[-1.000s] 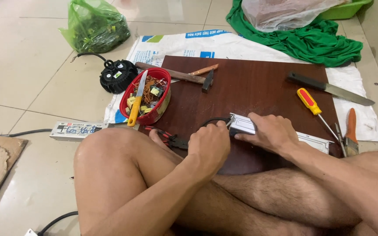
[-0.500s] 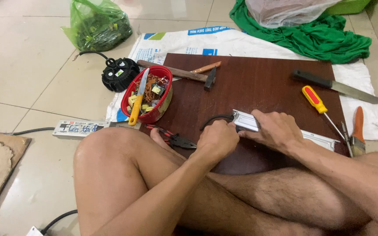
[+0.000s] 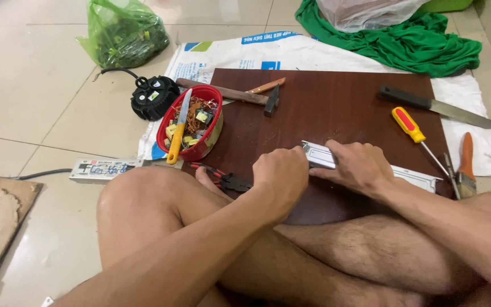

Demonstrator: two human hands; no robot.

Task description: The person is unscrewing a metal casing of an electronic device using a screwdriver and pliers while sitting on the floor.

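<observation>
We note the grey metal box point(image 3: 320, 156) lying at the board's point(image 3: 336, 96) near edge, close to our legs. Open board stretches behind it, up to the hammer point(image 3: 240, 94) and screwdriver point(image 3: 409, 125). Our right hand point(image 3: 359, 166) presses curled fingers over the box. Our left hand point(image 3: 280, 174) is closed in a fist touching the box's left end; pliers point(image 3: 225, 179) lie beside it.

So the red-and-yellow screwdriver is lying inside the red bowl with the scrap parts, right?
Not quite. The red-and-yellow screwdriver lies on the brown board, to the right of the right hand. What lies across the red bowl is a yellow-handled knife. The head view shows this.
</observation>
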